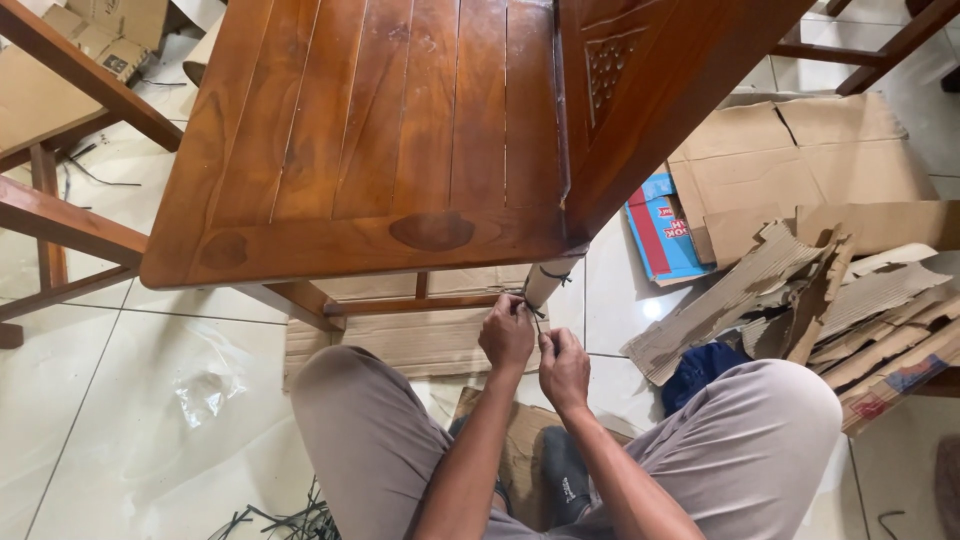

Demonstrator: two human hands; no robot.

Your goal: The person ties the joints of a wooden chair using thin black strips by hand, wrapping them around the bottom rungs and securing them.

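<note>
Wooden chair leg wrapped | slants down-left | both hands on strap

A furniture packing area on white floor tiles: wooden chairs, torn cardboard, loose straps.

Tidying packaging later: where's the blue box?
In the head view, the blue box lies on the floor at right, between the wrapped chair leg and flattened cardboard.
</note>
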